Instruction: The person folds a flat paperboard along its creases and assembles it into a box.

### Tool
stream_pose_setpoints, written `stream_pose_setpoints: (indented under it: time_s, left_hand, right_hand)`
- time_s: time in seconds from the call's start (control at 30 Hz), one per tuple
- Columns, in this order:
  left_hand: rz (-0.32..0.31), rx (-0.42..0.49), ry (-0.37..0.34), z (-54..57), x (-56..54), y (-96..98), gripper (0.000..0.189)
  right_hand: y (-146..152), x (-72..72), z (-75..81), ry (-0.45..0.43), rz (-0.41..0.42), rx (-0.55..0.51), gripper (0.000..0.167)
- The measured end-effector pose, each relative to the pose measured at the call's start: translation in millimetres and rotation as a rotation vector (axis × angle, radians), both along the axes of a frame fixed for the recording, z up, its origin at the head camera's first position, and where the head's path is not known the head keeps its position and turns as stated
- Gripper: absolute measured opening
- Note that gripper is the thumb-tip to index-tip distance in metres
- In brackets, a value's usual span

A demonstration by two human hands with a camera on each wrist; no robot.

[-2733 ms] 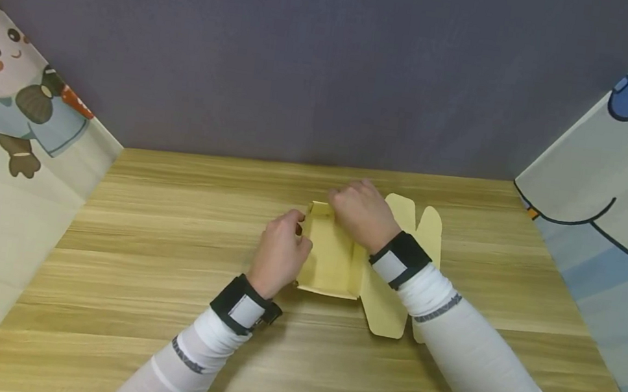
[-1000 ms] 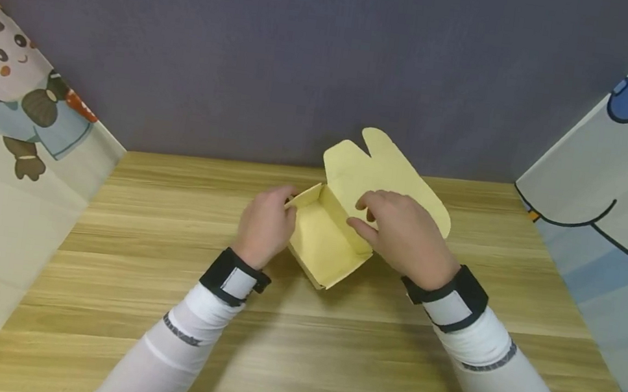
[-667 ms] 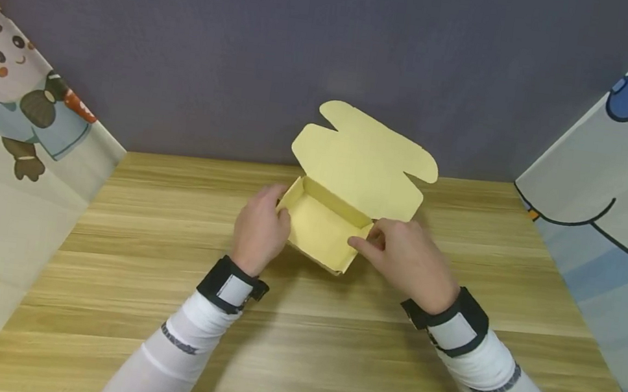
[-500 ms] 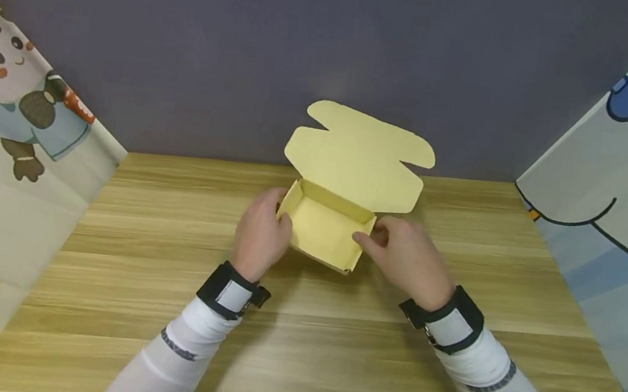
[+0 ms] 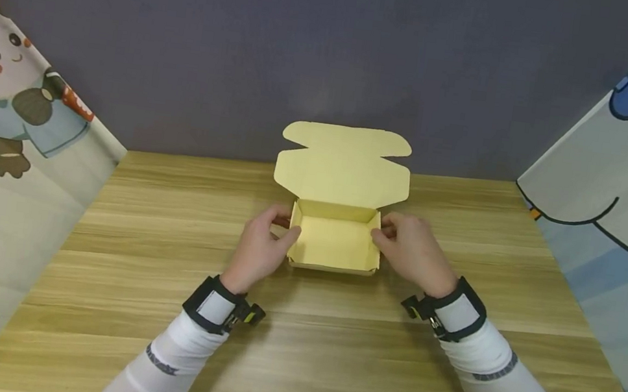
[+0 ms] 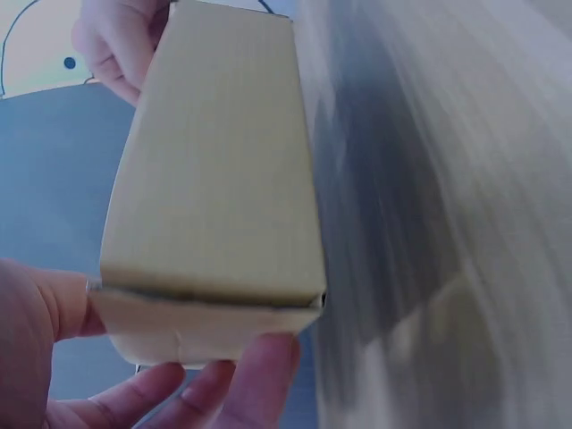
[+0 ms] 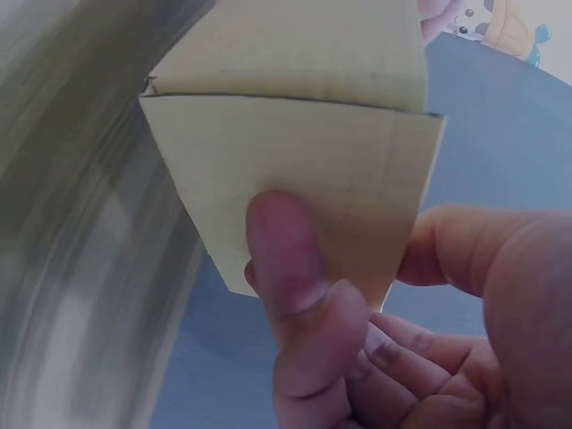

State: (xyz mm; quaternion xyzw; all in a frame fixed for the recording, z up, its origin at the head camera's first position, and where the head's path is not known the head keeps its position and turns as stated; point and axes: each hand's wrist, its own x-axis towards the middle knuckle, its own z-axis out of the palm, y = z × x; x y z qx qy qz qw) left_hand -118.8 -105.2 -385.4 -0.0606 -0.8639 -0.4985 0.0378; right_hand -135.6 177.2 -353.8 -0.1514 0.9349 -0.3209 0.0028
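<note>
A small yellowish cardboard box [image 5: 333, 243] faces me squarely, its lid [image 5: 343, 175] standing up at the back with side flaps spread. Nothing shows inside it. My left hand [image 5: 260, 248] pinches the left side wall, thumb over the rim and fingers outside. On the opposite wall, my right hand [image 5: 416, 251] does the same. The left wrist view shows the plain outer front of the box [image 6: 214, 161]. In the right wrist view a finger presses flat on the outer side panel [image 7: 349, 170]. Whether the bottom touches the table cannot be told.
Wood-grain table [image 5: 306, 358] lies beneath. A dark grey panel [image 5: 332, 48] rises at the back edge, close behind the lid. Cartoon-printed panels flank the table at left [image 5: 0, 216] and right [image 5: 599, 172].
The box has turned from lid-on-the-right to lid-at-the-back and now sits straight. My right hand has moved from inside the box to its right wall; the left hand stays at the left.
</note>
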Motion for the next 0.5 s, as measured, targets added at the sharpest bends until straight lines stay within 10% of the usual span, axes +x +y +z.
stream_pose_setpoints:
  time_s: [0.5]
  left_hand:
    - [-0.057,0.113,-0.235,-12.1,5.1,-15.8,0.031]
  right_hand:
    - [-1.2,-2.5,-19.7,-0.137,0.047,-0.006,0.014]
